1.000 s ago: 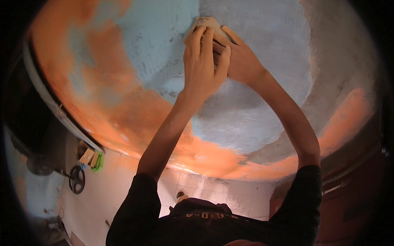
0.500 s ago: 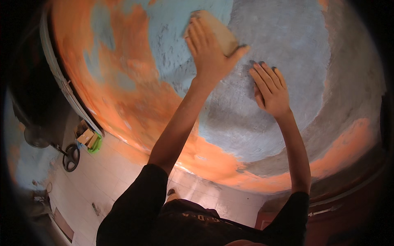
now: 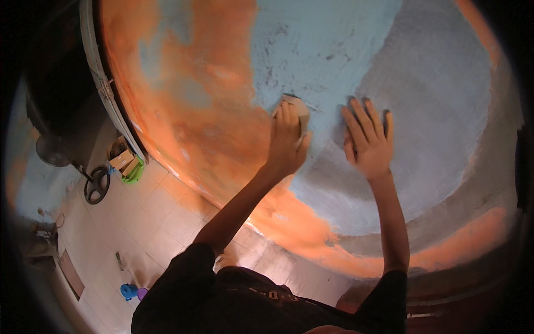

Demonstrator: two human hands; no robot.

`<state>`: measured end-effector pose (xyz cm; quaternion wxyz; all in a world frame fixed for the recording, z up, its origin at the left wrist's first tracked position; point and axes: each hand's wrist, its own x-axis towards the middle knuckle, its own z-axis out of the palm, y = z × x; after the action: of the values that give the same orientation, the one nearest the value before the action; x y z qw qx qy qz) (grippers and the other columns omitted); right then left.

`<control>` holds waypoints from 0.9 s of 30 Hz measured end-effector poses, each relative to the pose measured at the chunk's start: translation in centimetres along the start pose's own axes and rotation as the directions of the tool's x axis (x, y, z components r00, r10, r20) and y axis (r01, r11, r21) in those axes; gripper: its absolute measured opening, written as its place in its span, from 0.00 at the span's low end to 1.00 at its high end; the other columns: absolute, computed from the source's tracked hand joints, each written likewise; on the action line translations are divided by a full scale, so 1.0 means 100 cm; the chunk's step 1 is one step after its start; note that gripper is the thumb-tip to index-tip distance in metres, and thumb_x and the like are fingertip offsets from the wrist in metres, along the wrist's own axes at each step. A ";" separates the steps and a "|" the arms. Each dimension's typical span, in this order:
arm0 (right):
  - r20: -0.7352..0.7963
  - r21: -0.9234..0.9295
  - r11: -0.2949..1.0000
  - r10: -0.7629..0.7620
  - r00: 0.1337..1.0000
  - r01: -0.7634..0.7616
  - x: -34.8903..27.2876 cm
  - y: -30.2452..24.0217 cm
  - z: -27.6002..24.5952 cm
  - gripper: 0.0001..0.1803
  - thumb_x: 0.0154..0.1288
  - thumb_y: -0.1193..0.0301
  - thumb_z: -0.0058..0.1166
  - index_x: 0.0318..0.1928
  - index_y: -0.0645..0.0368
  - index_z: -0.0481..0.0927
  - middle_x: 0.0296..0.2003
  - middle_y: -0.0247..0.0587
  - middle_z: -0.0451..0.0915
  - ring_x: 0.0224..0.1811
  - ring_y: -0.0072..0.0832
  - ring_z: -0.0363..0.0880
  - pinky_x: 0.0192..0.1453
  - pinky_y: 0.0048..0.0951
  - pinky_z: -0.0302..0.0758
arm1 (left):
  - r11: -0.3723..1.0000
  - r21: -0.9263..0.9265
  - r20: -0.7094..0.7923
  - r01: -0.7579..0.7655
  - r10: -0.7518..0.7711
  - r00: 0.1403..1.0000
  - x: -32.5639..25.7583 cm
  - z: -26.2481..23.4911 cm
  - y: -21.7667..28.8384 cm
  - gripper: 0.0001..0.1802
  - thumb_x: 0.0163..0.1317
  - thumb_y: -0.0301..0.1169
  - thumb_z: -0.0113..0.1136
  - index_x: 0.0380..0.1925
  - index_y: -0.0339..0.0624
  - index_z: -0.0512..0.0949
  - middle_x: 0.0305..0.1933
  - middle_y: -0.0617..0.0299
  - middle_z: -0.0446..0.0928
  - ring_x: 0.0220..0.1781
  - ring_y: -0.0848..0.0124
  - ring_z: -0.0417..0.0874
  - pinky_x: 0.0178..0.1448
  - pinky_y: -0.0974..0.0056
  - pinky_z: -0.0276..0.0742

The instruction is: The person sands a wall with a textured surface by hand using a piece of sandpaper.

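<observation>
Pressed against the wall [image 3: 328, 50], my left hand [image 3: 286, 143] holds a tan sheet of sandpaper [image 3: 302, 111] flat under its fingers. The sheet shows above and to the right of the fingers, and its underside is hidden. To the right, my right hand [image 3: 371, 147] lies on the grey part of the wall with its fingers spread and nothing in it. Pale blue, grey and orange patches cover the wall, with dark scuff marks above the sandpaper.
A fan [image 3: 53, 150] stands at the left with its round black base [image 3: 97, 185] on the tiled floor [image 3: 150, 222]. Cardboard boxes [image 3: 123, 160] sit on something green by the wall's foot. A blue container [image 3: 128, 291] is at the lower left.
My left hand has come down the wall with the sandpaper, its arm now more bent. My right hand stays on the wall with fingers wider apart. The view has shifted, bringing the blue container in.
</observation>
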<state>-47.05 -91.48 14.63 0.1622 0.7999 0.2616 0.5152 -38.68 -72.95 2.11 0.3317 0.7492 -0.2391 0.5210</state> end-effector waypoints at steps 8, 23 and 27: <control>-0.060 0.082 0.995 -0.043 0.997 0.047 0.061 -0.074 0.056 0.21 0.66 0.66 0.51 0.59 0.47 0.80 0.66 0.32 0.73 0.70 0.33 0.69 0.67 0.54 0.63 | 0.975 -0.204 0.031 0.087 -0.082 0.996 -0.024 -0.040 -0.053 0.33 0.70 0.31 0.50 0.67 0.18 0.55 0.68 0.16 0.53 0.71 0.22 0.54 0.73 0.30 0.49; -0.116 0.081 0.993 0.092 0.989 -0.083 0.128 -0.196 0.143 0.24 0.60 0.69 0.54 0.58 0.42 0.82 0.65 0.28 0.75 0.68 0.32 0.71 0.63 0.50 0.62 | 0.985 0.147 -0.166 0.088 -0.063 0.984 -0.003 -0.096 -0.273 0.40 0.73 0.33 0.47 0.72 0.18 0.41 0.76 0.20 0.36 0.79 0.31 0.40 0.80 0.41 0.35; -0.107 0.084 0.993 0.087 0.991 -0.078 0.139 -0.221 0.160 0.22 0.60 0.70 0.54 0.55 0.41 0.84 0.65 0.27 0.75 0.66 0.30 0.72 0.61 0.48 0.64 | 0.955 -0.043 0.043 0.292 -0.290 0.956 -0.063 -0.077 -0.248 0.43 0.73 0.38 0.50 0.71 0.14 0.41 0.74 0.16 0.35 0.78 0.27 0.38 0.79 0.36 0.37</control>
<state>-33.44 -65.27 6.56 0.0943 0.7862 0.2571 0.5540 -28.15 -50.63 -8.16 0.4187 0.7773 -0.1449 0.4467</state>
